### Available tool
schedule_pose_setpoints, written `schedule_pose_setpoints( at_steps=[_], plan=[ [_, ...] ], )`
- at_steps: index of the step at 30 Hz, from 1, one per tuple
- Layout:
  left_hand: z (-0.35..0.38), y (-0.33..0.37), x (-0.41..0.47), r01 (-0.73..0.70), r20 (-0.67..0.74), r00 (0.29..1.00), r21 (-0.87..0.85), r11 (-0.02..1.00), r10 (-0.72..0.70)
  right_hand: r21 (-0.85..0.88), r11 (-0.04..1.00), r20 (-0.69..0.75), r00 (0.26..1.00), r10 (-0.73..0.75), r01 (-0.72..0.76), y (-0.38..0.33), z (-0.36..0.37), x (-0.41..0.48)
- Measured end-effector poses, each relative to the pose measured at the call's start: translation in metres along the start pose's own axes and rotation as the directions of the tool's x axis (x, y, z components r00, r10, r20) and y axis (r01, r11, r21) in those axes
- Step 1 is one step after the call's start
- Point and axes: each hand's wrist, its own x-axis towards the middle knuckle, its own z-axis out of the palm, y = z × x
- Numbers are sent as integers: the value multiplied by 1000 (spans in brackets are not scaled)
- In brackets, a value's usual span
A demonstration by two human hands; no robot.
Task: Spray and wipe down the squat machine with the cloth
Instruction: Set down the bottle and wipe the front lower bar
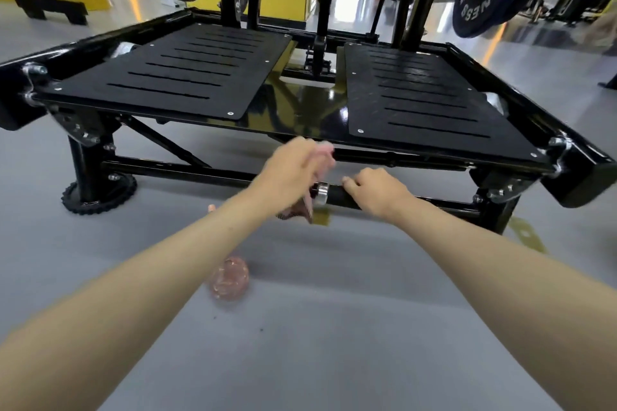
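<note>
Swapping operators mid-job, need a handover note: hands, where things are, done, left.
Left hand grips the cloth, blurred, by the front edge of the squat machine.
Right hand grips the black bar with a chrome collar below it.
Pinkish bottle, likely the spray, is on the floor between the arms.
Done: cannot tell what is wiped.
Left: likely the bar, footplates, frame.

from my feed, both forearms are bare right to the near edge of view, smooth and slim. the left hand (293,166) shows blurred, the right hand (375,193) sharp, both bare too.
</note>
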Motion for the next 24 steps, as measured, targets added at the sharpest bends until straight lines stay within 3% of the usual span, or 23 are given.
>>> schedule_pose_setpoints(
  at_steps=[1,2,4,6,9,11,13,16,20,24],
  plan=[
    [0,-3,2,22,-82,996,43,999,-18,24,1000,-26,1000,12,-11,5,-2,-2],
    [5,-7,4,49,-122,992,208,977,-24,40,999,-37,999,32,-30,11,-3,-5],
    [29,-10,0,49,-76,997,545,837,-9,75,992,-14,995,104,-103,25,-6,-8],
    [57,-8,-6,-44,-48,994,652,757,99,144,968,17,979,203,-204,41,-10,-8],
    [71,4,-1,-140,-49,981,474,870,185,391,843,149,929,338,-370,59,-18,-11],
    [71,12,3,-141,-25,989,101,985,144,623,592,363,859,361,-512,65,-24,-17],
    [69,20,10,-71,-115,992,-120,990,57,711,393,486,811,326,-583,69,-27,-21],
    [77,31,24,107,-139,986,117,987,-90,737,282,527,784,327,-614,72,-27,-22],
    [114,57,33,-59,116,993,506,860,0,739,209,553,754,356,-640,77,-27,-17],
    [127,78,44,-101,277,956,628,772,-100,738,180,553,736,391,-650,91,-20,-14]
  ],
)
